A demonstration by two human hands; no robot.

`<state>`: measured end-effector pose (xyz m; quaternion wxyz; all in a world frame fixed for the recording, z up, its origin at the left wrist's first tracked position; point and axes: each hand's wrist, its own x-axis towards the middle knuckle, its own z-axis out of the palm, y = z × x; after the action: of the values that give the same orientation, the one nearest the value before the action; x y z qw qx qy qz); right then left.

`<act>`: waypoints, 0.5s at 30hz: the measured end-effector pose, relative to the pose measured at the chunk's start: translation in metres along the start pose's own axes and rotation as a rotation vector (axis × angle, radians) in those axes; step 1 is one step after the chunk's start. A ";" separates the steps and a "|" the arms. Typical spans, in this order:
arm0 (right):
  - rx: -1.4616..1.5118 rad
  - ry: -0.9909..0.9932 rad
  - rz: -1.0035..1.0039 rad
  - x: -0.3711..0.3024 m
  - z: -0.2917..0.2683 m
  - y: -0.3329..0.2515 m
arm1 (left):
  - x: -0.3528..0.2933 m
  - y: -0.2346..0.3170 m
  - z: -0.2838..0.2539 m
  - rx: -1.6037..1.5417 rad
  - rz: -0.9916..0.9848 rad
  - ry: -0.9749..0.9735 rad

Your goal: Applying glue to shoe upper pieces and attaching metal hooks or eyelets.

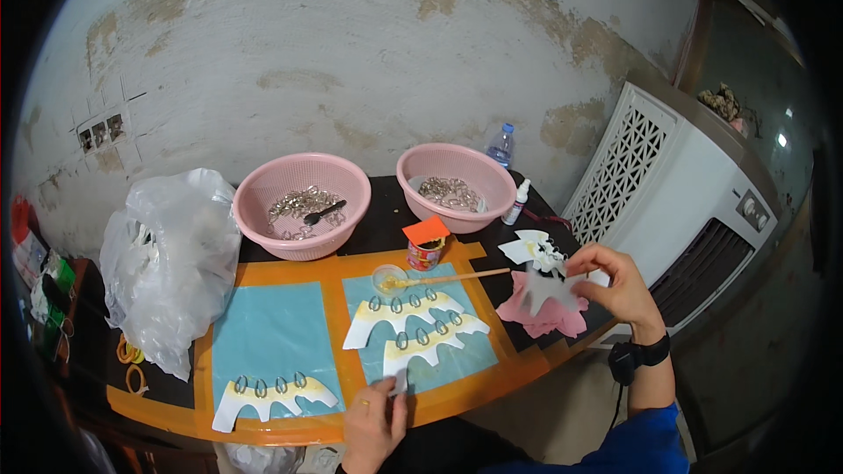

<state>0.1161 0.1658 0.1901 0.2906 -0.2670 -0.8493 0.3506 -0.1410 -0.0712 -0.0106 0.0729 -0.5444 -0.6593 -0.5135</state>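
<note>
My left hand [373,424] is at the front edge of the right blue mat, thumb and fingers closed on the lower end of a white scalloped strip [395,367]. This strip has a yellowish band and a row of silver oval rings along its top. Just behind it lies a similar strip [358,331] with rings. To the right, my right hand [622,290] pinches a pale, see-through scalloped piece [546,298], blurred, above a crumpled pink cloth [562,323]. A third ringed strip [230,405] rests on the left blue mat [272,320].
A brush [465,276] lies across a small clear dish [389,279] of yellowish paste. Behind stand a red can [424,256], two pink baskets [301,246] [457,218] of metal rings, a spray bottle [517,204] and a water bottle [500,147]. A plastic bag [171,254] bulges at left.
</note>
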 end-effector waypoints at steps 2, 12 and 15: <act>0.048 -0.116 -0.001 -0.010 0.005 -0.016 | -0.002 -0.002 0.001 -0.060 -0.055 -0.014; 0.182 -0.381 -0.184 -0.022 0.075 0.047 | 0.003 0.051 0.003 -1.171 -0.752 -0.302; 0.170 -0.341 -0.148 -0.029 0.099 0.073 | -0.009 0.031 0.015 -0.901 -0.750 -0.241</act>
<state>0.0869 0.1479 0.0681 0.1889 -0.1153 -0.8709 0.4388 -0.1060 -0.0696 -0.0050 -0.4265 -0.3061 -0.5274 -0.6680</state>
